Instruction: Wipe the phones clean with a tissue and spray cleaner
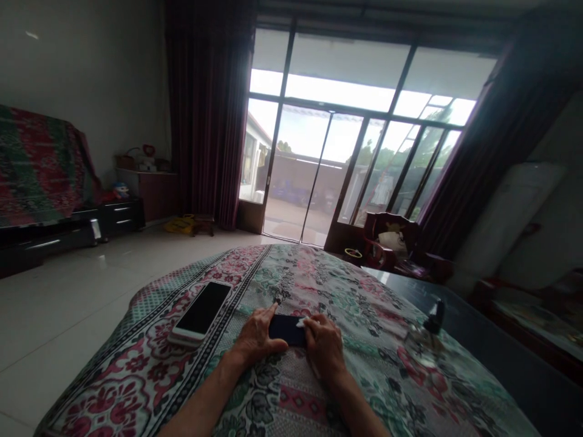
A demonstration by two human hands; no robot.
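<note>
A dark, flat phone (286, 331) lies crosswise on the patterned cloth in front of me. My left hand (255, 335) grips its left end, thumb at the near edge and fingers at the far edge. Between the fingers of my right hand (325, 343) is a crumpled white tissue (301, 323), pressed on the right end of the phone's surface. Off to the left, a larger white-framed phone (204, 309) with a black screen rests on what looks like another pale flat thing. A clear spray bottle (423, 340) with a black top stands to the right.
The patterned cloth (314, 273) covers the surface under my hands. A dark tabletop (483, 340) borders it on the right. Beyond are a wooden chair (392, 240), glass doors (300, 176), a small stool (203, 224) and a black cabinet (121, 218).
</note>
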